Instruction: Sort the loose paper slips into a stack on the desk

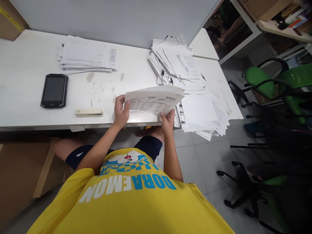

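Above the front edge of the white table, both my hands hold a few printed sheets of paper, fanned slightly apart at the top. My left hand grips their left edge, thumb in front and fingers behind. Gripping the lower right corner is my right hand, its fingers mostly hidden behind the paper. Just right of it lies a loose stack of papers, which overhangs the table edge. Behind that is a messy pile of papers. A cream stapler rests left of my left hand.
A black handheld device lies on the left of the table. Further back sits a neater paper stack. A grey partition closes the rear. An open cardboard box stands at lower left; green chairs are at right.
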A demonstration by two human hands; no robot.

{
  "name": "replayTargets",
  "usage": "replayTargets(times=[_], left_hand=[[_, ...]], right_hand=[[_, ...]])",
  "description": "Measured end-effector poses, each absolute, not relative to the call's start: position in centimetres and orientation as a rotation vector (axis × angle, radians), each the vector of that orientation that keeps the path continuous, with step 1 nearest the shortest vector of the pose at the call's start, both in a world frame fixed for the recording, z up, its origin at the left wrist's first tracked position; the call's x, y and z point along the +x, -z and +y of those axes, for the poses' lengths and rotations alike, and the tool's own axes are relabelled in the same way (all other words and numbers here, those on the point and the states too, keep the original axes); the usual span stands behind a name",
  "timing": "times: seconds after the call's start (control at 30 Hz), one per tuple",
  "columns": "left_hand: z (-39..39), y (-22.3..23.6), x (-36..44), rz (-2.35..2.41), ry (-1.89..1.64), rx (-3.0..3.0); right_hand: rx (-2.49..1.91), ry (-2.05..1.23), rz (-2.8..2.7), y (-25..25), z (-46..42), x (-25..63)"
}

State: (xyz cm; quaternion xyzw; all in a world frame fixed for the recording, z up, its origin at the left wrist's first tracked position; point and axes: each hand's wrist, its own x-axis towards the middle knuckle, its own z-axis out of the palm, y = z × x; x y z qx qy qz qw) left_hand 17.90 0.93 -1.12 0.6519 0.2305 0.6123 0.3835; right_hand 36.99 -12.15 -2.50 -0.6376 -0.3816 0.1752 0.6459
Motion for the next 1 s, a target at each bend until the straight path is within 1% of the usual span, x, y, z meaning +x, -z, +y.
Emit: replayTargets(times=[0.13, 0.27, 0.43, 0.5, 0.73, 1.0], left_hand=[[0.8, 0.9, 17.8, 0.638, -1.556, 1.632], [0.6, 0.5, 17.9, 0.739, -1.463, 1.656], [-0.3, -0.5, 17.1, 0.807, -1.408, 1.675], [-1.4, -1.0, 15.9, 0.854, -1.376, 1.669], [-6.3, -0.9, 9.5, 1.071, -1.079, 1.562], [-8.2, 0.4, 4.9, 1.446, -1.147, 1.66]], right_hand=[[-1.443, -0.396, -0.829, 2.7, -12.1, 37.0], [-1.497, -0.408, -0.794, 2.6, -11.9, 36.8], [-1.477, -0.428, -0.823, 1.6, -12.5, 36.8], [-1.503, -0.499, -0.862, 0.9, -13.7, 36.6], [-1.54, -0.972, -0.794, 0.2, -18.6, 34.9], [-1.511, -1.152, -0.707, 0.8, -17.7, 31.8]])
